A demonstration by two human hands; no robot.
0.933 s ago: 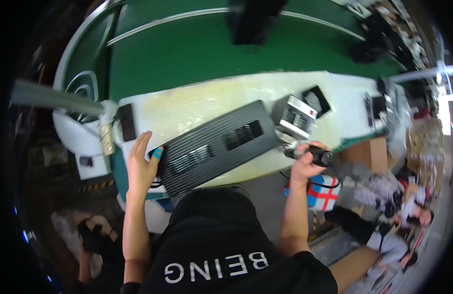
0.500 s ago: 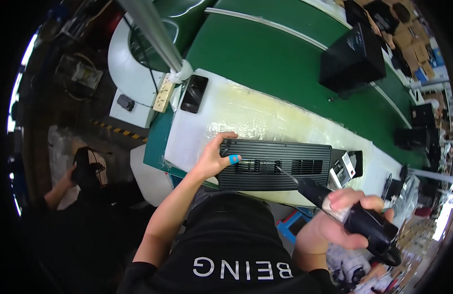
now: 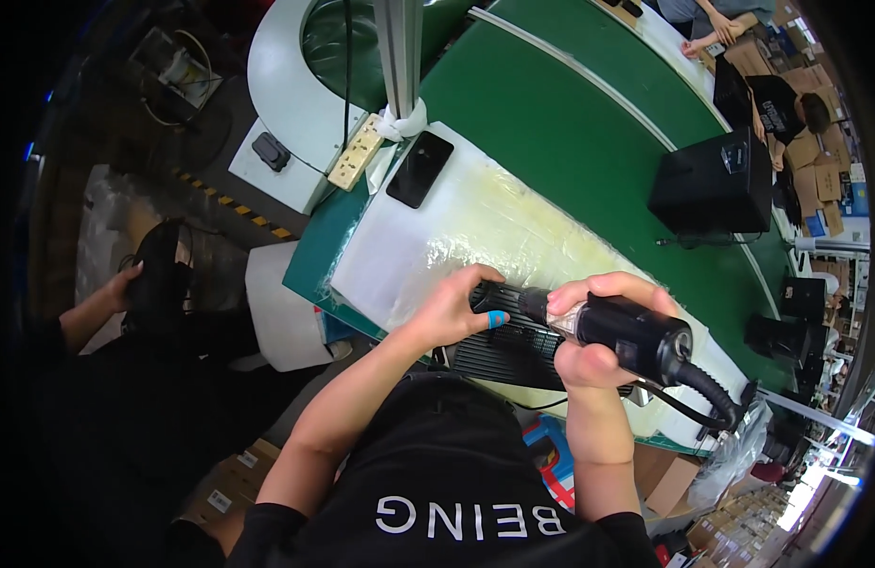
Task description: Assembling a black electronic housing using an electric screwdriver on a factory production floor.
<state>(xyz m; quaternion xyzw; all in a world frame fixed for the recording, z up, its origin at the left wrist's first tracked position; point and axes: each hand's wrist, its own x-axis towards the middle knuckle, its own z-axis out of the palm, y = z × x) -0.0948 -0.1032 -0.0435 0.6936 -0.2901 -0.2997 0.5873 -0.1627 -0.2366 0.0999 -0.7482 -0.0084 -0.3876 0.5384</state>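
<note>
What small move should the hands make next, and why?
Probably ease the left hand slightly clear of the nose of the black, cylindrical, corded power tool. The right hand holds the tool over the black, ribbed, rectangular panel, and its nose sits close to the left thumb and index finger; whether the tip is seated can't be made out.

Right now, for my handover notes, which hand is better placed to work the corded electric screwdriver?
Probably the right hand: it grips the corded electric screwdriver, while the left hand touches the black ribbed panel.
</note>
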